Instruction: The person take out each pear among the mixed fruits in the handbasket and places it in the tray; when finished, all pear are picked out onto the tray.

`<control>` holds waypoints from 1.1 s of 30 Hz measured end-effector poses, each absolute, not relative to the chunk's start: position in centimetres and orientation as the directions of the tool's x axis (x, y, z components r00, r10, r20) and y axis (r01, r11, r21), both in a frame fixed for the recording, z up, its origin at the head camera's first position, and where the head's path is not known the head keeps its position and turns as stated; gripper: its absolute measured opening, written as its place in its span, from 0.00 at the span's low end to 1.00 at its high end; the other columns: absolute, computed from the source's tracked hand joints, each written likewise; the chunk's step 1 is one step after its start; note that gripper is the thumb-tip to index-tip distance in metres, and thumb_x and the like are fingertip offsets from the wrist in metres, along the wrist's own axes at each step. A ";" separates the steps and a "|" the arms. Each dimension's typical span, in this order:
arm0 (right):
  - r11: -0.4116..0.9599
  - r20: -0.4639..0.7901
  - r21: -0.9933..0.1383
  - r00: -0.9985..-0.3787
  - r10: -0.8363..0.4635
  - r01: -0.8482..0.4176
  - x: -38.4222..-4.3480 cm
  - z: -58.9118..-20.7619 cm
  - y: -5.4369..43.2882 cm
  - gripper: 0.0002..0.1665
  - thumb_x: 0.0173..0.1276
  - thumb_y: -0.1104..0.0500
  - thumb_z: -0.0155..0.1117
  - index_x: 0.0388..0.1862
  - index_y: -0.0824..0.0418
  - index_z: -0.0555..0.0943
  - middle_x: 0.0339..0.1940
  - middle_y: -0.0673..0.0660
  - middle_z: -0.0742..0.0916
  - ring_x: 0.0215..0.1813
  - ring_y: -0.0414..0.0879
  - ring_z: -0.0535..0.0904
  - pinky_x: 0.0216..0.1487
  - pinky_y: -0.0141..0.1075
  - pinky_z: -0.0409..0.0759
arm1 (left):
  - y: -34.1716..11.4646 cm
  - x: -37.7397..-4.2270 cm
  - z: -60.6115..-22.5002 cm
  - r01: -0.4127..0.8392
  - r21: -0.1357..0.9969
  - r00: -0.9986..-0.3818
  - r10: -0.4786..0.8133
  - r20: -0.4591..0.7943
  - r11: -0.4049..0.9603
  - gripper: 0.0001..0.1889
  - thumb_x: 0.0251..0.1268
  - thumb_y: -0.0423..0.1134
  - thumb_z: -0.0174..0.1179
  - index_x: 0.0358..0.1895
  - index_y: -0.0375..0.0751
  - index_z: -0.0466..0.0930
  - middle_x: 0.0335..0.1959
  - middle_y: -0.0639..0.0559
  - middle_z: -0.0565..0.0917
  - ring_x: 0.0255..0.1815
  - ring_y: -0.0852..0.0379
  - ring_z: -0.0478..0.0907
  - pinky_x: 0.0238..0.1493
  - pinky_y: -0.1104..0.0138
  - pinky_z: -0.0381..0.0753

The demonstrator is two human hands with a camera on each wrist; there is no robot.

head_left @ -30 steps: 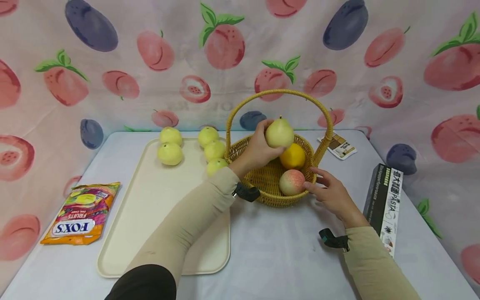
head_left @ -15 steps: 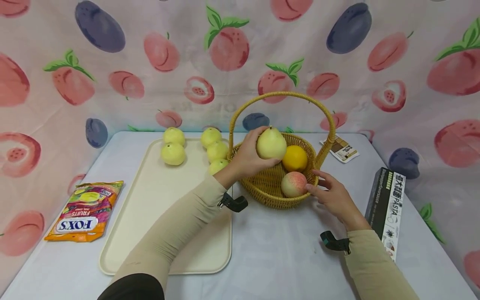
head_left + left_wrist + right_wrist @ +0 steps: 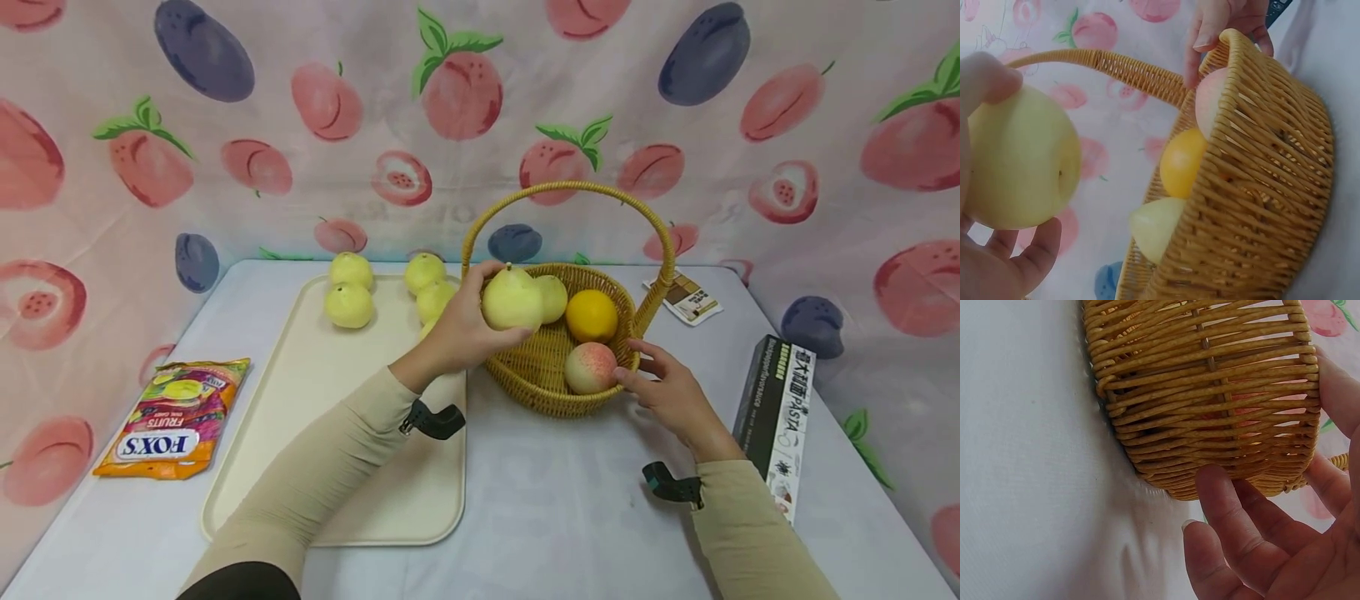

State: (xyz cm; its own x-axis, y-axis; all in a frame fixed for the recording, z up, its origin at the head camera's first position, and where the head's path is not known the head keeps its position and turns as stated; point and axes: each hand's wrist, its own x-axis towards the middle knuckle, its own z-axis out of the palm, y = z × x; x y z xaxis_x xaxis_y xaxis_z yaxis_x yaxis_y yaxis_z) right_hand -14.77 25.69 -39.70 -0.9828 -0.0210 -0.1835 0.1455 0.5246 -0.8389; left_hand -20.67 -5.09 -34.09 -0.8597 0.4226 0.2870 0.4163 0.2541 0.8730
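Observation:
My left hand (image 3: 467, 329) grips a pale yellow-green pear (image 3: 508, 302) at the left side of the wicker basket (image 3: 555, 406), thumb on the near side. In the left wrist view this pear (image 3: 1022, 159) is apart from the basket's rim. Another pear (image 3: 553, 298), an orange (image 3: 592, 316) and a pink-and-cream peach (image 3: 590, 367) lie inside the basket. My right hand (image 3: 671, 400) holds the basket's right rim beside the peach, thumb at the rim. Its other fingers (image 3: 1229, 519) lie along the outside of the woven wall.
A cream tray (image 3: 300, 408) at the left bears several more pears (image 3: 348, 305) along its far part. Left of it lies a FOX'S candy bag (image 3: 168, 421). A pasta box (image 3: 772, 417) and a small packet (image 3: 690, 302) are at the right. The basket's tall handle (image 3: 566, 185) arches up.
My left hand has moved left and down with its pear, from over the basket's middle to its left side. The pear inside the basket has come into view. The right hand stays at the rim.

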 end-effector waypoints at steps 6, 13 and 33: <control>0.513 -0.185 -0.846 -0.983 -0.020 0.148 -14.8 -39.6 25.6 0.50 0.70 0.38 0.64 0.81 0.57 0.56 0.74 0.74 0.65 0.61 0.65 0.76 0.52 0.49 0.81 | -7.3 -19.5 -34.3 0.420 0.859 -0.871 0.398 0.290 0.294 0.44 0.55 0.39 0.73 0.72 0.36 0.57 0.66 0.40 0.68 0.57 0.45 0.73 0.51 0.51 0.79; 0.515 -0.198 -0.842 -0.980 -0.018 0.160 -14.9 -39.6 25.6 0.51 0.69 0.36 0.64 0.82 0.56 0.56 0.74 0.74 0.65 0.62 0.65 0.75 0.54 0.50 0.81 | -10.8 -18.1 -35.1 0.387 0.863 -0.906 0.311 0.289 0.325 0.42 0.54 0.36 0.73 0.69 0.35 0.58 0.66 0.37 0.67 0.65 0.42 0.68 0.52 0.47 0.78; 0.534 -0.217 -0.826 -0.976 -0.007 0.180 -15.0 -39.8 25.7 0.54 0.67 0.33 0.64 0.82 0.54 0.56 0.75 0.73 0.65 0.62 0.65 0.75 0.55 0.52 0.80 | -20.7 -17.1 -38.0 0.277 0.776 -0.960 0.135 0.244 0.567 0.39 0.58 0.39 0.72 0.70 0.32 0.64 0.66 0.35 0.65 0.63 0.38 0.64 0.60 0.44 0.65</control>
